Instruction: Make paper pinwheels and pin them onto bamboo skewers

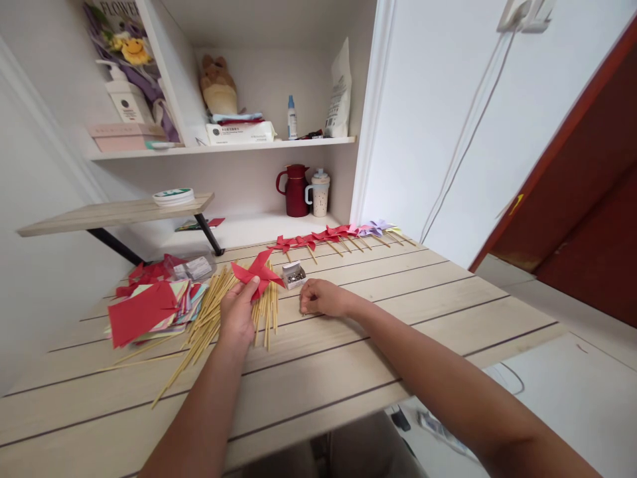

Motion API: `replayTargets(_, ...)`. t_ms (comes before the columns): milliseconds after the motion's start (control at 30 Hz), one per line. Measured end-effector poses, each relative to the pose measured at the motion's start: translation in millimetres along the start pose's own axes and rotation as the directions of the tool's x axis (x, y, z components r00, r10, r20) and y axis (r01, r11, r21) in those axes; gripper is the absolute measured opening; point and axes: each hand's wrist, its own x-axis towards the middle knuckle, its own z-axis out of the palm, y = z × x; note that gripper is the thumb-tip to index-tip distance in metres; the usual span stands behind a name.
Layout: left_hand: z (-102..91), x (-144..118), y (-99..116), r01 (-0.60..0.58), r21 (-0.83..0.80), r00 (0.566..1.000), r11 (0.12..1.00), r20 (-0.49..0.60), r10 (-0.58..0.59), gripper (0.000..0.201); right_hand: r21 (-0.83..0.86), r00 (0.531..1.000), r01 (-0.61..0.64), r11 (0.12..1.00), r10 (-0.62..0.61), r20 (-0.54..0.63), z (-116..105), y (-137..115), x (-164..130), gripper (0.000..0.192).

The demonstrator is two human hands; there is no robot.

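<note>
A row of finished pinwheels lies along the table's far edge; left hand pinches a red pinwheel head above many unused sticks, right hand curled near the pin box

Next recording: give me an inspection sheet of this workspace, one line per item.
Surface: pale wooden plank table.
Job's things: red folded paper pinwheel; loose pile of thin bamboo sticks; small open box of metal pins.
Clutter: stack of coloured paper squares, row of finished pinwheels on sticks.
Hands: left hand holds the red pinwheel; right hand rests loosely closed on the table beside the pin box.
Cables: white cords hang down the wall.
Surroundings: white shelf unit, dark red jug.
</note>
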Motion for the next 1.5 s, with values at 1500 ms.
replayTargets(1500, 0.8, -1, -1, -0.005, 0.012, 0.994, 1.0, 0.113, 0.003, 0.026, 0.05, 0.998, -0.015, 0.999, 0.018, -0.057, -3, 8, -2, 0.015)
